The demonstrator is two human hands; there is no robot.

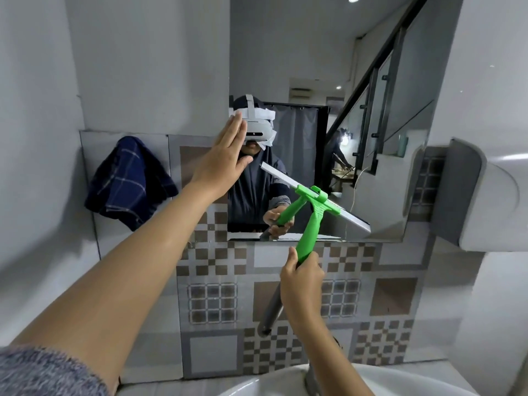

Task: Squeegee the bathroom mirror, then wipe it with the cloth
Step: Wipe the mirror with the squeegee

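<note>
Squeegee (315,207) work is the step in hand, judging from the one head view: the green tool is up against the bathroom mirror (288,67), with its pale blade lying on the glass in the lower right part, close above the bottom edge. The blade's long axis runs on a slant, from its higher end near the middle of the mirror down to its lower end by the bottom right corner. The green handle comes down from the middle of the blade and crosses the bottom edge of the mirror to the right hand (301,277), whose fingers are clenched around the handle's lower end, so the blade lies up and a little to the right of those fingers. The left hand (225,158) is flat and released, fingers straight and together, grasping nothing; its palm is at the left edge of the mirror, and whether it really touches the glass or only the wall beside it I cannot tell. The cloth (128,181), dark blue with pale checks, hangs on the tiled wall left of the mirror, just beside the left forearm, so the left hand is clearly the nearer one for taking it. I judge the wiping is not yet begun.
</note>
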